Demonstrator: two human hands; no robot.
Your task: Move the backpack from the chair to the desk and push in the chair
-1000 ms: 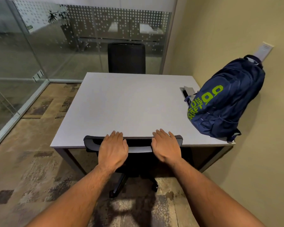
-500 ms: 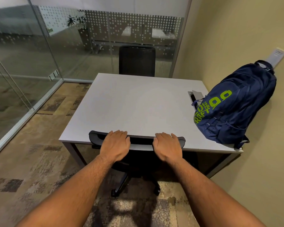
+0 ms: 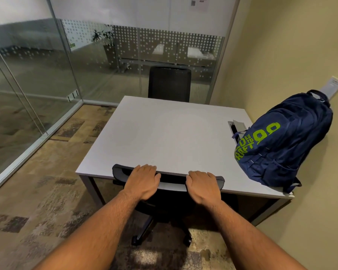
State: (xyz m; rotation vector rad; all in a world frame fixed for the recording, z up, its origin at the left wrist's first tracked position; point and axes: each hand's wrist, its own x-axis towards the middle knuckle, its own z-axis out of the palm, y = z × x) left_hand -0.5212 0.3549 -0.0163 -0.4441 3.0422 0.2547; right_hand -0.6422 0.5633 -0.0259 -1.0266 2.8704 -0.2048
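A navy backpack (image 3: 283,143) with green lettering stands on the right end of the grey desk (image 3: 164,137), leaning against the yellow wall. The black office chair (image 3: 172,182) sits tucked under the desk's near edge; only its backrest top and wheeled base show. My left hand (image 3: 142,181) and my right hand (image 3: 202,187) both rest on the top of the backrest, fingers curled over it toward the desk.
A second black chair (image 3: 169,83) stands at the desk's far side. Glass partitions (image 3: 37,75) enclose the left and back. An open cable hatch (image 3: 236,126) sits in the desk beside the backpack. Patterned carpet (image 3: 37,191) lies to the left.
The view has tilted up and pulled back a little. The fingers of both hands have curled further over the backrest; chair and backpack stay where they were.
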